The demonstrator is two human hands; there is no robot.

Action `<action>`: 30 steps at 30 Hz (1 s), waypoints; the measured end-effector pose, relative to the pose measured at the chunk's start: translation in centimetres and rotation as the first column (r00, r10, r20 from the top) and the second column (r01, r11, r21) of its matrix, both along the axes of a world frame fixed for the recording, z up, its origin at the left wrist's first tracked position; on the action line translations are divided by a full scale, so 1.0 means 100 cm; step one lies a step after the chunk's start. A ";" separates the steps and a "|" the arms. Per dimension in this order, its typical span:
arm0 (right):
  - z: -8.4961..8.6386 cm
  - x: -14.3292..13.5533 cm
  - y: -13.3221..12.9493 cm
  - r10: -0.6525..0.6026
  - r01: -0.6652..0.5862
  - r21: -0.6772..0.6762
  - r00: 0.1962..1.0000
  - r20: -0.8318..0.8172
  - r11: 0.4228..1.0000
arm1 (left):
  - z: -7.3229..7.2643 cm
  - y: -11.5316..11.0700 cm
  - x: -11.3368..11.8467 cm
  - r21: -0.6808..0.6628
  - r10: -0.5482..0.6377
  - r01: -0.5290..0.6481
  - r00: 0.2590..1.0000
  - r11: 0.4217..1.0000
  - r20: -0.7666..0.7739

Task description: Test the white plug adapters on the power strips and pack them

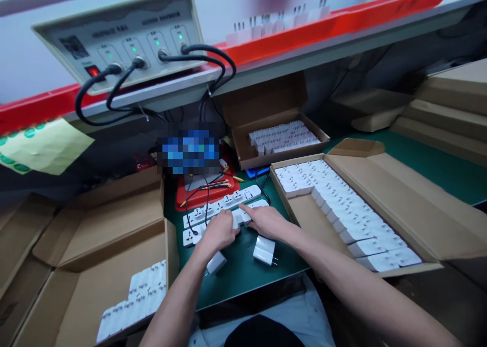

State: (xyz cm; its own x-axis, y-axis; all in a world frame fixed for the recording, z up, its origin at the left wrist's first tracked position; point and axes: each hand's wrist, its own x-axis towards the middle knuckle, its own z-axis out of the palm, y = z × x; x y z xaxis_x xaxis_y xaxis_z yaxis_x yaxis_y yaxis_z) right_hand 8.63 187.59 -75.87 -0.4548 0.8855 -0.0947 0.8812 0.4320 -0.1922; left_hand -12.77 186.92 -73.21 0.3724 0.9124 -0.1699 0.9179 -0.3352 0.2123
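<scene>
Two white power strips lie on the green table, a rear power strip (251,193) and a front power strip (189,238). My left hand (220,229) is closed around a white plug-in charger (235,219) at the front strip; its prongs are hidden. My right hand (268,221) grips the right part of the front strip, index finger stretched along it and thumb on the near side. A loose white charger (264,250) with its prongs showing lies below my right hand. Another charger (216,262) lies below my left wrist.
An open carton (304,212) with rows of white chargers stands right, another carton (281,157) behind. A third carton (102,250), partly filled, is left. A tester box (125,42) with black cables sits on the shelf (251,75). A red tray (182,201) holds thin leads.
</scene>
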 end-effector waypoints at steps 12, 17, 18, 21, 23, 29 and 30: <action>-0.004 0.010 0.004 0.024 -0.024 -0.005 0.999 0.028 1.000 | -0.005 -0.001 0.012 0.032 0.020 -0.023 0.996 0.999 0.091; 0.003 0.029 0.004 0.062 -0.063 0.090 0.998 0.015 0.994 | -0.006 -0.040 -0.029 0.298 -0.062 -0.074 0.904 0.952 0.422; 0.006 0.029 0.004 0.076 -0.074 0.119 0.997 -0.010 0.990 | -0.008 -0.047 -0.043 0.337 -0.052 -0.138 0.865 0.932 0.499; 0.013 0.010 0.004 0.161 -0.142 0.172 0.982 -0.098 0.975 | -0.016 -0.058 -0.080 0.356 0.046 -0.400 0.716 0.844 0.696; 0.013 -0.016 0.006 0.225 -0.199 0.177 0.963 -0.146 0.964 | -0.024 -0.055 -0.094 0.316 0.077 -0.489 0.628 0.813 0.774; -0.015 -0.089 0.022 0.196 -0.166 0.153 0.957 -0.214 0.974 | -0.047 -0.034 -0.095 0.230 0.070 -0.340 0.681 0.912 0.729; -0.021 -0.094 0.025 0.183 -0.148 0.156 0.953 -0.242 0.977 | -0.048 -0.031 -0.094 0.217 0.083 -0.330 0.698 0.919 0.711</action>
State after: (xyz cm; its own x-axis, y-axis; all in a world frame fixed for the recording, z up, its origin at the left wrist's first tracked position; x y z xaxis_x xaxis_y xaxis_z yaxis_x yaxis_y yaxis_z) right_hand -0.74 190.12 -77.95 -0.5894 0.7924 0.1574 0.7247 0.6047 -0.3305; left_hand -22.18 183.79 -78.06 0.0668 0.9349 0.3487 0.6169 -0.3134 0.7220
